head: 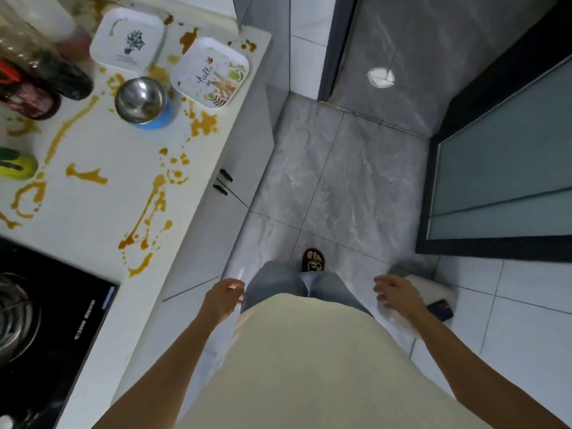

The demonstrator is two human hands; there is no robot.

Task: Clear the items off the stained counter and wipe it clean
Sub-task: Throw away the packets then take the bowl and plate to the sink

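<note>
A white counter (102, 209) on my left is streaked with orange-brown stains (148, 212). On it stand two white square plates (127, 41) (212, 72), a steel bowl with a blue base (142, 102), dark bottles and jars (40, 85) and a yellow-green item (18, 165) at the left edge. My left hand (224, 297) hangs beside my thigh, fingers relaxed, holding nothing. My right hand (394, 291) hangs at my right side, fingers loosely curled; a white thing (399, 323) lies under the wrist, and whether the hand holds it is unclear.
A black glass cooktop (52, 320) with a metal pot (15, 317) fills the near left of the counter. Cabinet doors with black handles (224, 182) run below the counter edge. Grey tiled floor lies ahead; a dark-framed glass door (501, 168) stands at right.
</note>
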